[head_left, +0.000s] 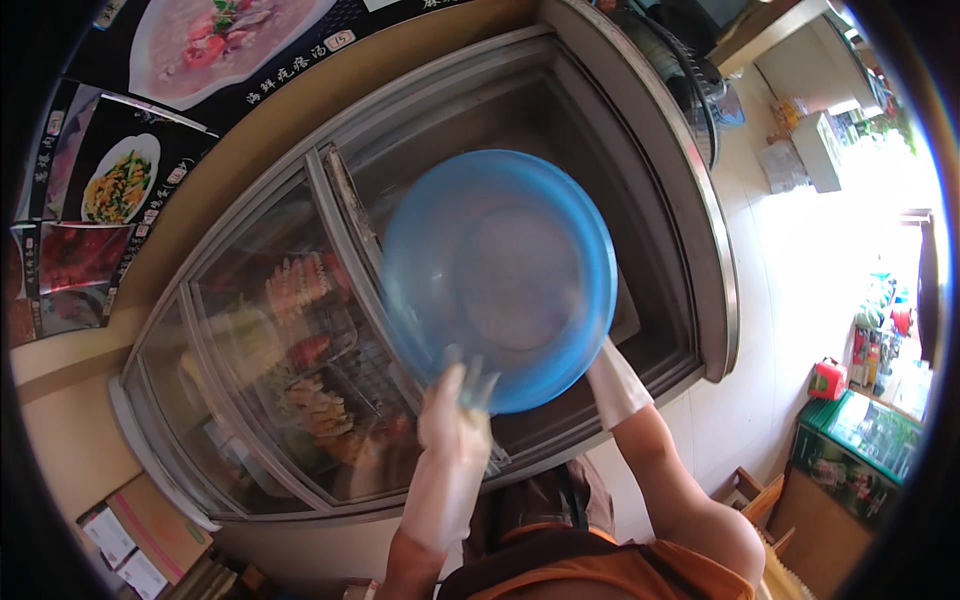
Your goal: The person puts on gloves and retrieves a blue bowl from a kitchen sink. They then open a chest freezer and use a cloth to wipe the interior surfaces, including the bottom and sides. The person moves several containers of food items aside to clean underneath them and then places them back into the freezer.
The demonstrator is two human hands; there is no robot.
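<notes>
A translucent blue plastic basin (517, 277) is held over the uncovered end of a glass-topped display freezer. My right hand, in a white glove (616, 386), reaches behind the basin's lower right rim; its fingers are hidden by the basin. My left hand (454, 420), also gloved, is at the basin's lower left edge. Motion blurs its fingers and a pale, clear streaky patch beside them, so its grip on the rim is unclear. No contents can be made out in the basin.
Sliding glass lids (255, 322) cover the freezer's left part, with skewered food (319, 409) and a wire basket underneath. Menu pictures (120, 176) hang along the far left wall. Cardboard boxes (161, 525) stand low at left. At right are a green glass-topped case (862, 427) and wooden furniture (761, 495).
</notes>
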